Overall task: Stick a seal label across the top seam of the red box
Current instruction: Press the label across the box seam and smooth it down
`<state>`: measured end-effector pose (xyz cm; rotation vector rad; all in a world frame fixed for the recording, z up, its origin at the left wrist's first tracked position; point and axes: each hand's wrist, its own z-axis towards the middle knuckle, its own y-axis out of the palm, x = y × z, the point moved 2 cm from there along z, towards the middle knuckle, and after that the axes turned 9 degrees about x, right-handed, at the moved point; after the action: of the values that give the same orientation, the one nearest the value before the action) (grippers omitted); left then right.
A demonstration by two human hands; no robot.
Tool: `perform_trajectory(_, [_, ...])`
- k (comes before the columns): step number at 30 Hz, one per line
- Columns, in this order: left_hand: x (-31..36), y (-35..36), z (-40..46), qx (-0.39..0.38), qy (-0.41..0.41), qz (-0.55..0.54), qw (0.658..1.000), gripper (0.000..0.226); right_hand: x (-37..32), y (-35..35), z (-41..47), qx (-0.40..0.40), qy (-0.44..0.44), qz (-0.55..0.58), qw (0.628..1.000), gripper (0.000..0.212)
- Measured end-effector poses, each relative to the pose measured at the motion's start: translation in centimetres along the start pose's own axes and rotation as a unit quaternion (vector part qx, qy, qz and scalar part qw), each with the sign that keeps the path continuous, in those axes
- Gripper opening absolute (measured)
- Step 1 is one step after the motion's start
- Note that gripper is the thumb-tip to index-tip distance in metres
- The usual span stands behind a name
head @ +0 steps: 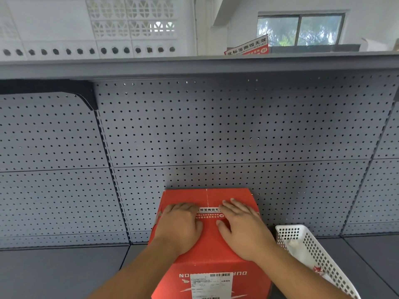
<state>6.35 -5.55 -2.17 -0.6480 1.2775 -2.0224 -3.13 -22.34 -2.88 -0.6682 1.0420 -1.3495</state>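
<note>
Two bare hands lie flat on top of the red box (208,251), which stands low in the middle of the frame on a grey shelf (54,275), its far edge close to the grey pegboard back panel (216,130). The left hand (182,223) rests palm down on the left half of the box top, fingers stretched out and pressed onto the cardboard; its grip is spread, pinching nothing. The right hand (243,225) lies the same way on the right half, fingers splayed and flat. Between the two sets of fingertips shows the seal label (209,213), red with a white band of printed characters, lying across the top seam that runs from the far edge toward the camera. Both ends of the label are hidden beneath the fingers. On the near face of the box, at the bottom of the frame, sits a white shipping label (210,285) with barcodes. Just beside the box at lower right stands a white perforated plastic basket (323,257), tilted, with something white inside. At upper right, above the shelf top, a red-and-white printed sheet (248,46) sticks up.
</note>
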Motion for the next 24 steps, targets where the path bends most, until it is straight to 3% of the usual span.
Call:
perform_trajectory(7, [1.5,0.2,-0.9,-0.076,0.061,-0.089,0.991,0.06,-0.2,0.0,-0.3,-0.025,-0.058,0.008,0.998,0.053])
perform_trajectory(12, [1.0,0.3,-1.2,-0.089,0.078,-0.06,0.991,0.064,-0.5,0.0,-0.4,-0.008,-0.058,-0.016,0.998,0.053])
perform_trajectory(24, [-0.8,0.0,-2.8,-0.02,0.039,-0.03,0.999,0.063,-0.1,0.0,-0.7,0.028,0.005,-0.031,0.999,0.049])
